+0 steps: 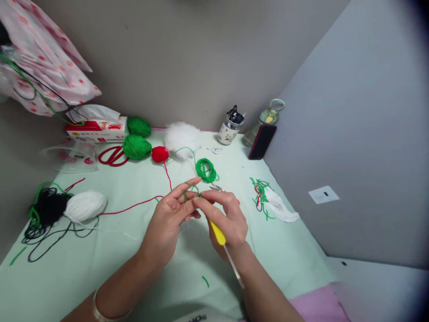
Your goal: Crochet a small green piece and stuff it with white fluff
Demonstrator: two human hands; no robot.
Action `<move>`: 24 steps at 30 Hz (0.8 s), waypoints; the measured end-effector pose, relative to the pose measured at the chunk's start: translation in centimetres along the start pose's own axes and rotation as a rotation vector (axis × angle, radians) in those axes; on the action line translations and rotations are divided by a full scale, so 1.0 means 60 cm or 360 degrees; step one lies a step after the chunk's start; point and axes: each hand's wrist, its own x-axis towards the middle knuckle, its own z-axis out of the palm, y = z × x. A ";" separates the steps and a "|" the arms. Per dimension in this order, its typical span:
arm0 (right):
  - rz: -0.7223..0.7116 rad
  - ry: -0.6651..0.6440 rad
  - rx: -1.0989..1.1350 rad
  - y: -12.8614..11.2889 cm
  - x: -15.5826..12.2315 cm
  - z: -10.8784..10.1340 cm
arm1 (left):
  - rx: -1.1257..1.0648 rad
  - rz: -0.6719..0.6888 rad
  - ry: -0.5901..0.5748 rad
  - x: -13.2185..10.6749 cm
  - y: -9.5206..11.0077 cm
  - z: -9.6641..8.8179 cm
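Over the middle of the table my two hands meet at the fingertips. My left hand point(171, 214) is closed on green yarn point(186, 195), its index finger stretched out with the strand over it. In my right hand point(229, 219) is a crochet hook point(218, 233) with a yellow handle, its metal shaft pointing down towards my wrist. The other end of the hook and the small stitches are mostly hidden by my fingers. A green strand runs from my hands towards a loose green coil point(206, 170) just beyond them. Partly covered behind my right hand lie small scissors point(217, 188).
At the left are a white yarn ball point(86, 205), tangled black yarn point(50, 208) and red-handled scissors point(114, 156). Green balls point(137, 147), a red ball point(160, 154) and white stuffing point(182, 137) stand behind. A pen cup point(229, 129), bottle point(254, 132), phone point(262, 142) and yarn scraps point(259, 192) lie right.
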 end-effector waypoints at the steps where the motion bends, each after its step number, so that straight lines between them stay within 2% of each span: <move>1: -0.0034 -0.0006 -0.0030 0.001 0.001 -0.003 | -0.0074 -0.0085 -0.0028 0.002 0.002 -0.001; 2: 0.0008 -0.0003 0.0017 0.003 0.004 -0.007 | -0.0139 -0.0159 -0.0044 0.004 0.006 -0.002; 4: 0.0254 0.0058 0.0295 0.006 0.012 -0.015 | -0.0217 -0.0228 -0.0043 0.008 0.013 -0.004; 6: 0.0509 0.0132 0.0661 0.009 0.019 -0.020 | -0.0214 -0.0195 -0.0053 0.010 0.018 -0.004; 8: 0.0638 0.0112 0.0945 0.012 0.023 -0.017 | -0.0132 -0.0129 -0.0106 0.009 0.018 -0.003; 11: 0.0611 0.0032 0.1063 0.012 0.019 -0.006 | 0.0043 -0.0007 -0.0151 0.005 0.011 0.000; 14: 0.0584 0.0047 0.1066 0.010 0.015 0.001 | 0.0163 0.0082 -0.0159 0.001 0.005 0.000; 24: 0.0838 0.0185 0.1395 0.006 0.026 -0.003 | 0.0201 0.0059 -0.0097 0.004 0.015 -0.002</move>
